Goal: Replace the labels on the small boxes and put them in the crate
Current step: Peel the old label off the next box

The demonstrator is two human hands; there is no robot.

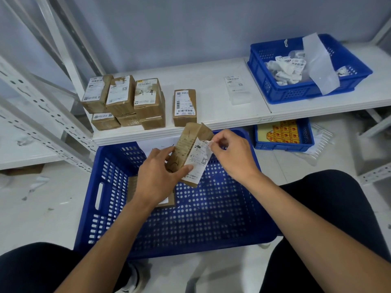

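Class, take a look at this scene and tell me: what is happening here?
A seated person holds a small box in the left hand above the big blue crate. The right hand pinches the top corner of the white label on it. A second box lies in the crate; more boxes wait on the shelf.

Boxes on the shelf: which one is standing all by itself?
The rightmost box, with a barcode label facing up. It has bare shelf all around, while the other boxes sit stacked together to its left.
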